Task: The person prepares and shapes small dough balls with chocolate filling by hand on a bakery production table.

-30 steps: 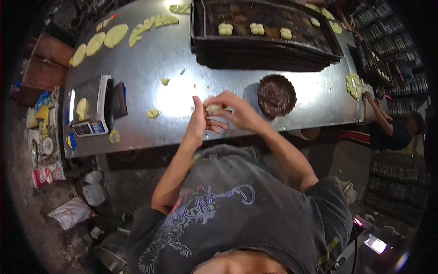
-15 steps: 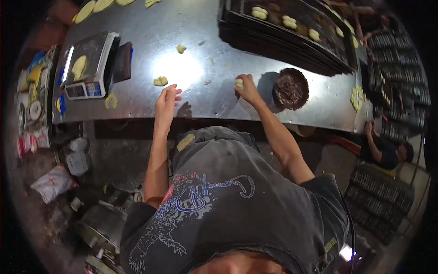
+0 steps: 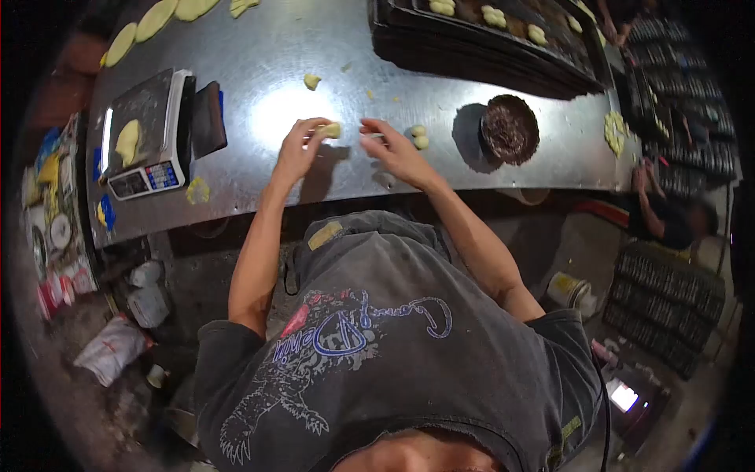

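My left hand (image 3: 300,149) pinches a piece of pale yellow dough (image 3: 332,130) between thumb and fingers, just above the metal table. Facing it, my right hand (image 3: 393,151) has its fingers apart and holds nothing. To the right of that hand, two small dough balls (image 3: 420,137) lie against each other on the table. Farther right stands a round bowl (image 3: 510,130) of dark brown, glossy filling. A loose dough scrap (image 3: 312,82) lies beyond my left hand.
On the left, a digital scale (image 3: 145,138) bears a flat dough piece (image 3: 127,142), beside a dark block (image 3: 208,118). Stacked black trays (image 3: 487,59) with dough pieces stand at the back right. Flattened dough sheets (image 3: 156,21) lie far left. Another person's arm (image 3: 649,193) shows at right.
My left hand has picked up the dough piece and moved right with it. My right hand has let go of the dough balls and moved left toward my left hand.
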The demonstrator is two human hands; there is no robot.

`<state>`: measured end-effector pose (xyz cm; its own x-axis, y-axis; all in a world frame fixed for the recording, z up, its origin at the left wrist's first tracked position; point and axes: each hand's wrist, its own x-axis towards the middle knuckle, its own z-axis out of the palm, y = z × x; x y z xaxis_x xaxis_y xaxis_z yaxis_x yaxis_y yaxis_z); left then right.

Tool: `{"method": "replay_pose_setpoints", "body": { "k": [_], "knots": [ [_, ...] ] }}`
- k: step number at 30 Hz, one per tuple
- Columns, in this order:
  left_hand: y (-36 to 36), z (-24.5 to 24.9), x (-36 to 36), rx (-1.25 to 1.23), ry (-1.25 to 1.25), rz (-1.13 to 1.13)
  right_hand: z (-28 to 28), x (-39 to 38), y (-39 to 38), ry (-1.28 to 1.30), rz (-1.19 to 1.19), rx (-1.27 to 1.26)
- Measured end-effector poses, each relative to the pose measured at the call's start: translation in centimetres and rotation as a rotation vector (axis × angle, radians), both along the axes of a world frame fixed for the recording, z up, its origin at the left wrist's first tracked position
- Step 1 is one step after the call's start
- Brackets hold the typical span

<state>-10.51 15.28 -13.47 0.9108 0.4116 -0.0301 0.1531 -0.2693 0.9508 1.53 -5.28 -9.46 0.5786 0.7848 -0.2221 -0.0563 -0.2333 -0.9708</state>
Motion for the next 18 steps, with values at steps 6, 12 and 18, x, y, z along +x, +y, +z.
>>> {"method": "replay_pose_setpoints", "body": {
  "k": [6, 12, 18],
  "knots": [
    [-3.1, 4.4, 1.3, 0.153, -0.123, -0.071, 1.1, 2.0, -2.1, -0.176, -0.244, -0.011],
    [0.9, -0.6, 0.6, 0.694, 0.842, 0.211, 5.2, 6.0, -7.7, 0.027, -0.502, 0.092],
    [-11.0, 8.0, 7.1, -0.116, -0.052, 0.009, 5.9, 3.1, -6.0, -0.607, -0.401, 0.042]
  ]
}}
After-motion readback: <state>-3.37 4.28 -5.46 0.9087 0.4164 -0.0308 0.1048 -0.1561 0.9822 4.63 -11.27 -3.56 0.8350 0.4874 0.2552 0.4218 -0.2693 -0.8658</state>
